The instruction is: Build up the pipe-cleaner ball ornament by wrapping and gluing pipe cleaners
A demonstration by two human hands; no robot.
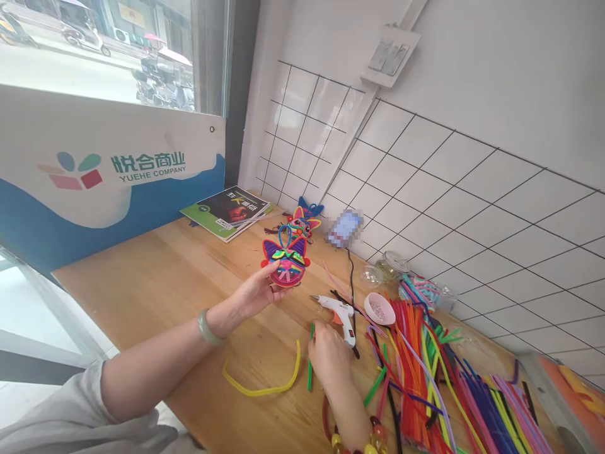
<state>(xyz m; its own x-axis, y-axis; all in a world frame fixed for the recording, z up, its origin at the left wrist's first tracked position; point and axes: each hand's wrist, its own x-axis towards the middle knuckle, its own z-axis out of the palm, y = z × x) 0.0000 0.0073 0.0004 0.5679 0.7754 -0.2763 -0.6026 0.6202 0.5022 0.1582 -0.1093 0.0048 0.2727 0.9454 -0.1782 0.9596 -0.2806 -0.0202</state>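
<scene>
My left hand holds a colourful animal-face ornament with purple ears, a red rim and a blue loop on top, raised over the wooden table. My right hand rests low over the table, fingers curled down beside a short green pipe cleaner; its fingertips are partly hidden, and whether they grip the green piece is unclear. A white hot glue gun lies just beyond my right hand. To the left of that hand is a bent yellow pipe cleaner.
Bundles of pipe cleaners cover the table's right side. Behind are a pink bowl, a blurred phone, another animal-face ornament and books. A gridded wall borders the far side.
</scene>
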